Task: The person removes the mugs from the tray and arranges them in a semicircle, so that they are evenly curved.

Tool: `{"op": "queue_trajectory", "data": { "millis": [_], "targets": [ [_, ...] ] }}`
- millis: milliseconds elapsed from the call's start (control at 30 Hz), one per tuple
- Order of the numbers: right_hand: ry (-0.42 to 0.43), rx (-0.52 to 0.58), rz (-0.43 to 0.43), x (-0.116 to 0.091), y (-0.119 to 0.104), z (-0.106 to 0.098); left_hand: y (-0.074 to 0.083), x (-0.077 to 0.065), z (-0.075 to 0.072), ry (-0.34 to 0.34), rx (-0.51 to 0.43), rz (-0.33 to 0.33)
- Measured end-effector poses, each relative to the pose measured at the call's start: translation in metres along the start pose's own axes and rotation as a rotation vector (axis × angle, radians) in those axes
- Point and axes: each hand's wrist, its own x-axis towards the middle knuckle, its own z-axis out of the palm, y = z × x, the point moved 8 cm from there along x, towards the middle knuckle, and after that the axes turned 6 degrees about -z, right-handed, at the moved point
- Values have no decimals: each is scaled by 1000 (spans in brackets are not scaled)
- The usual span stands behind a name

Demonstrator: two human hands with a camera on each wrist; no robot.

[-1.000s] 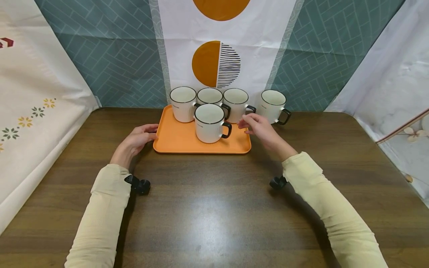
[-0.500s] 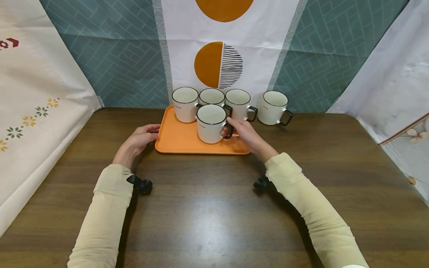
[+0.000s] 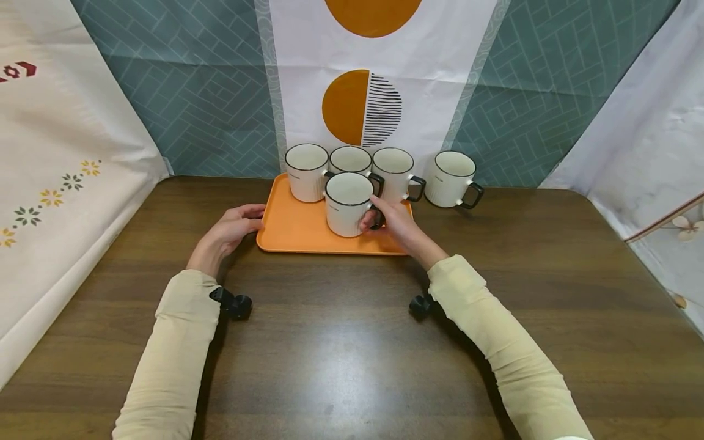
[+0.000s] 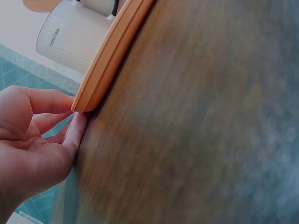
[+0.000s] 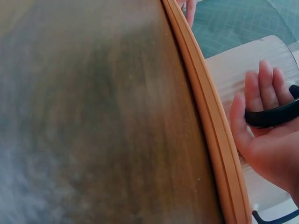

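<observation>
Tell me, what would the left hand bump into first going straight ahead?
The orange tray, because the left hand touches its edge. What it would reach after that is hard to tell.

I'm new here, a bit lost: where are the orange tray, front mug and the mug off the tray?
Orange tray (image 3: 294, 227): head view, bare front part.
Front mug (image 3: 343, 219): head view, white side.
Mug off the tray (image 3: 444, 188): head view, white side.

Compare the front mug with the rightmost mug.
The front mug stands on the orange tray; the rightmost mug stands on the table. The right hand holds the front mug's handle; no hand touches the rightmost mug. Both are white and upright, with dark rims.
</observation>
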Motion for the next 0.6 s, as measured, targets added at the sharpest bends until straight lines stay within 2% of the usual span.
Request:
{"op": "queue_trajectory", "data": {
  "millis": [167,367,600],
  "targets": [
    [-11,43,-13,-1,-1,3,0,0,-1,5,0,-9],
    [-2,14,1,-4,0,6,0,0,-1,4,-5,-6],
    [0,47,-19,-7,2,9,-2,0,-1,-3,0,-1]
  ]
}}
